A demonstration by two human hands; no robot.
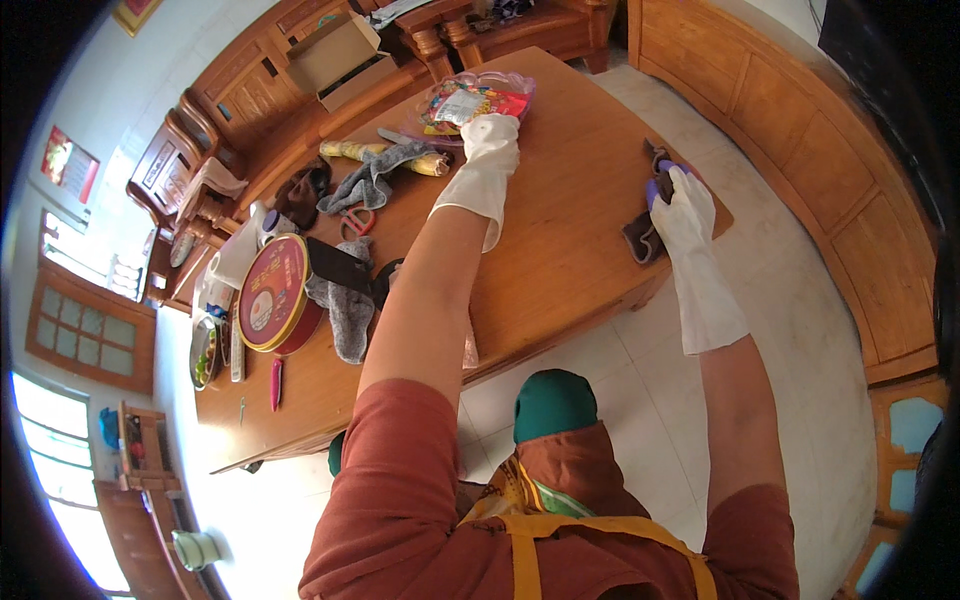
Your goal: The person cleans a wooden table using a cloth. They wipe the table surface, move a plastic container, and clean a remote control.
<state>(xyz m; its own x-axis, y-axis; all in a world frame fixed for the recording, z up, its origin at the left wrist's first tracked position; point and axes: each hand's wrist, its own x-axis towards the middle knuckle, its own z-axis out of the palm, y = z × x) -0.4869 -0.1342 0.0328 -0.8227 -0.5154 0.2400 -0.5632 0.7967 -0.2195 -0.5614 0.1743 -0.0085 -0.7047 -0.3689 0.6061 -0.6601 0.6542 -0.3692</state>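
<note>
My left hand (pixel 491 139), in a white rubber glove, reaches to the near rim of a clear pinkish plastic dish (pixel 529 94) on the wooden table. A colourful snack packet (pixel 506 103) lies in that dish. The fingertips are hidden, so I cannot tell whether they grip the rim. At the table's right end my right hand (pixel 679 195), in a white glove with purple fingertips, is closed on a dark brown cloth (pixel 643 238), part of which lies spread on the tabletop.
On the table's left stand a round red tin (pixel 276 292), grey cloths (pixel 379 176), red-handled scissors (pixel 358 223), a yellow rolled packet (pixel 427 163), a black box (pixel 339 266) and a pink-handled knife (pixel 277 384). A wooden bench with an open cardboard box (pixel 337 60) stands behind.
</note>
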